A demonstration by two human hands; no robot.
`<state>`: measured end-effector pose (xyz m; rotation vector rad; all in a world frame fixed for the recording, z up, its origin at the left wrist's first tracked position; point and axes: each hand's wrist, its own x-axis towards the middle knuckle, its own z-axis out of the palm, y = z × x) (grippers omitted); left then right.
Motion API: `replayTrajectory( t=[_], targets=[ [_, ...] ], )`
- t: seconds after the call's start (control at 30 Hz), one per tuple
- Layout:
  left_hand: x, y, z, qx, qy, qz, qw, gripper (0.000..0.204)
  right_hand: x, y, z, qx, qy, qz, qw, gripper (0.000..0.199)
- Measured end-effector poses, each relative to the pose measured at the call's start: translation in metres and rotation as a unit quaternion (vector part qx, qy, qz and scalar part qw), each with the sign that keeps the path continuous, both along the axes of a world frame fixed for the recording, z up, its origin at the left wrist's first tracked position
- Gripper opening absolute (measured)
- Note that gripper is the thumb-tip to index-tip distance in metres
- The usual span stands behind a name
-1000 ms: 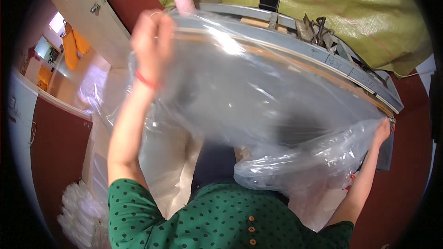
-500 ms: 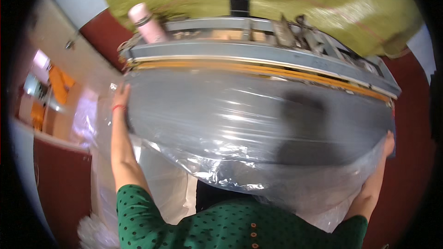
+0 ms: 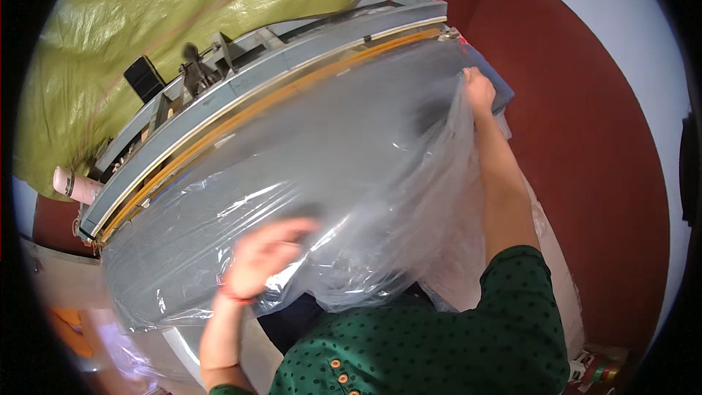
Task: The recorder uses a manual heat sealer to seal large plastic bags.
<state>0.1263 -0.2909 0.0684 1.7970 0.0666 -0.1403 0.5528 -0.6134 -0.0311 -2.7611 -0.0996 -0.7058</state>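
Note:
A clear plastic sheet (image 3: 212,227) lies over a long grey table surface (image 3: 344,132) and hangs loosely off its near side towards me. At the far right end, my right hand (image 3: 480,92) pinches the sheet's edge, pulling it up into gathered folds. My left hand (image 3: 267,256), with a red band at the wrist, hovers over the near middle of the sheet. Motion blurs its fingers, but they look stretched and apart, with nothing seen in them. Whether it touches the plastic I cannot tell.
Along the back runs a grey metal frame (image 3: 241,84) with an orange strip (image 3: 274,99). A pink bottle (image 3: 77,185) and a black rectangular object (image 3: 144,79) are by it. A yellow-green woven sheet (image 3: 197,0) hangs behind; a dark red wall (image 3: 585,168) borders the right.
My view has swung to the right. My left hand has left the table's left end and come in over the middle. My right hand has lifted the sheet's right edge into folds.

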Motion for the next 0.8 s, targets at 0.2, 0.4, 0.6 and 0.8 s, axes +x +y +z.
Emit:
replayTrajectory(
  t=[0.2, 0.4, 0.6, 0.8],
  targets=[
    [0.043, -0.176, -0.062, -0.054, -0.161, -0.435, 0.884, 0.056, 0.0, 0.014, 0.006, -0.004, -0.013, 0.029, 0.999, 0.029],
    [0.065, -0.162, -0.079, 0.052, -0.101, -0.14, 0.984, 0.043, -0.003, 0.006, 0.008, 0.005, -0.02, 0.031, 0.999, 0.029],
    [0.039, -0.12, -0.12, 0.207, -0.006, -0.069, 0.976, 0.03, -0.002, 0.009, 0.005, 0.007, -0.011, 0.04, 0.999, 0.029],
    [-0.072, -0.026, -0.006, 0.007, 0.157, -0.061, 0.986, 0.025, 0.004, 0.003, -0.003, 0.016, -0.006, 0.056, 0.998, 0.034]
  ],
)
